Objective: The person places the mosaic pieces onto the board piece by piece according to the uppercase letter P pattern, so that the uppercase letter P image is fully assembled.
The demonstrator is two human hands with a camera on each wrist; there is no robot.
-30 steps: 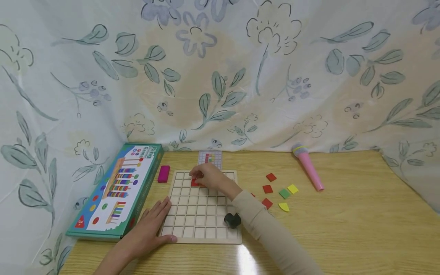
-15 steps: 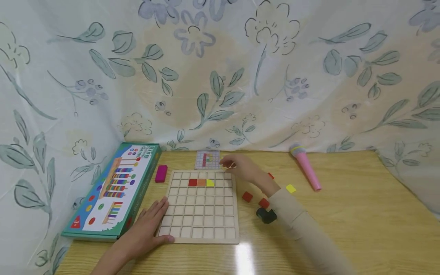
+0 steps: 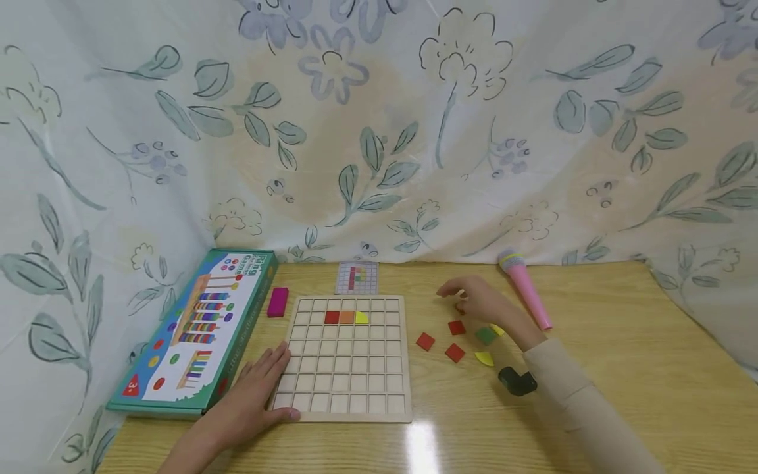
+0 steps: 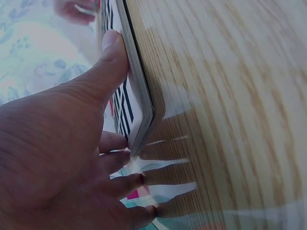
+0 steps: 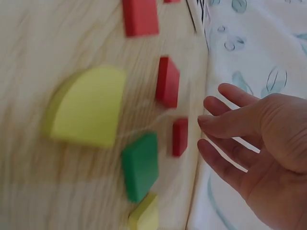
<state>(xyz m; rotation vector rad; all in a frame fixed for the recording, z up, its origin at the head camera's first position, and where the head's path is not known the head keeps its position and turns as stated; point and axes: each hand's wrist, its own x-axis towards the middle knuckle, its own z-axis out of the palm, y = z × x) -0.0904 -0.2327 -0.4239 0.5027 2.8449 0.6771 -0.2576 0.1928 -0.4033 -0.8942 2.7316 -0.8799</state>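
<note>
On the board [image 3: 342,365], I see the red tile [image 3: 333,318], orange tile [image 3: 347,318] and yellow tile [image 3: 361,318] side by side. The right hand [image 3: 481,304], one second ago at the red tile, is now near the loose tiles [image 3: 454,353], fingers relaxed, holding nothing. The left hand [image 3: 256,383] rests, as before, against the board's left edge, fingers straight.

Head: is looking forward and down over the pale wooden tabletop [image 3: 622,382], from farthest off.
Left wrist: is looking sideways-tilted, closely, past the bare left hand [image 4: 57,148] at the square wooden grid board [image 4: 137,100].
Right wrist: is facing the bare right hand [image 5: 278,172] and yellow quarter-round piece [image 5: 88,108] up close.
Head and right wrist: are sharing the green square piece [image 5: 140,165].
</note>
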